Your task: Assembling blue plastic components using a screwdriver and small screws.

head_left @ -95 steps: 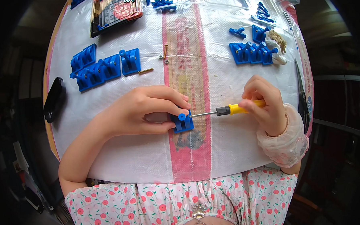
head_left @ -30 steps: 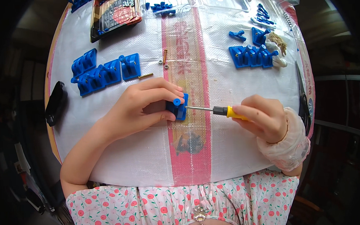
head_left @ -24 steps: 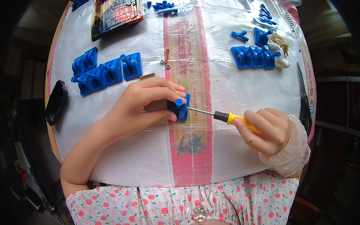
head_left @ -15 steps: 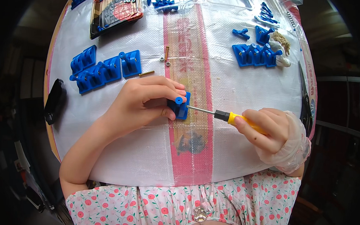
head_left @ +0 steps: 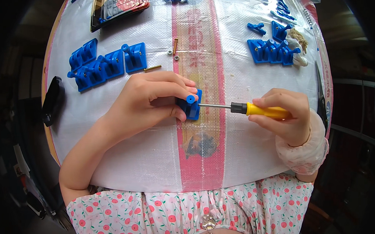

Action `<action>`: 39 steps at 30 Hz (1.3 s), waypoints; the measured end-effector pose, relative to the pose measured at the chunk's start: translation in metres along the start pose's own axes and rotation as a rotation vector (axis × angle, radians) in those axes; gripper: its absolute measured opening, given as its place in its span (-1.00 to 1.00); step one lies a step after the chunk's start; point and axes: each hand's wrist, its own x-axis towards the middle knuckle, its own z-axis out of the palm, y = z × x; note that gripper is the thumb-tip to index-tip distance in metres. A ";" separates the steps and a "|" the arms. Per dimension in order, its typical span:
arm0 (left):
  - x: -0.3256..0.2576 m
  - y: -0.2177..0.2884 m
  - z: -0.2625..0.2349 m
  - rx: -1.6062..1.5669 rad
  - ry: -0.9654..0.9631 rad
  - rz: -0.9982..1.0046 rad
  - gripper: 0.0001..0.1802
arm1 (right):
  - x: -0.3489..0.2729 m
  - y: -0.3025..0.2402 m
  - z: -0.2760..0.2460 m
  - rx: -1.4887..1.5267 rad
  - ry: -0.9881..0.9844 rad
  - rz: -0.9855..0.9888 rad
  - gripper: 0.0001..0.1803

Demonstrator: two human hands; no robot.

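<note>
While the left hand [head_left: 153,99] closes its fingers around a small blue plastic bracket [head_left: 192,105], that bracket sits on the red stripe [head_left: 203,149] running down the white woven sheet [head_left: 114,162], poking out just past the fingertips. The right hand [head_left: 286,117], off the stripe's right edge, grips a yellow-handled screwdriver [head_left: 254,110] whose tip touches the bracket. More blue brackets [head_left: 105,64] lie well left of the stripe, others [head_left: 272,50] to its right.
</note>
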 end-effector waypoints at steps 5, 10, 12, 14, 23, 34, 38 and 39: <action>0.000 0.001 0.001 0.003 0.009 -0.003 -0.61 | -0.002 -0.006 -0.003 0.264 -0.033 0.387 -0.81; 0.000 -0.002 0.002 0.003 0.021 0.023 -0.61 | -0.002 -0.011 0.001 0.144 0.014 0.255 -0.82; -0.002 -0.002 0.002 0.009 0.030 0.010 -0.60 | -0.002 -0.017 0.003 0.146 0.013 0.286 -0.82; -0.002 -0.003 0.003 0.007 0.036 0.016 -0.60 | -0.004 -0.020 0.003 0.179 0.008 0.356 -0.82; -0.002 -0.005 0.003 0.020 0.038 0.039 -0.59 | 0.000 -0.009 0.005 0.493 -0.002 0.568 -0.84; -0.001 0.000 0.000 0.018 0.001 0.015 -0.59 | 0.008 -0.017 -0.008 0.588 -0.189 0.810 -0.81; -0.001 -0.001 -0.001 -0.011 -0.007 0.018 -0.60 | -0.003 -0.011 -0.005 0.375 -0.172 0.459 -0.81; -0.001 -0.002 -0.001 -0.010 -0.009 0.020 -0.61 | -0.004 -0.009 -0.004 0.347 -0.158 0.397 -0.81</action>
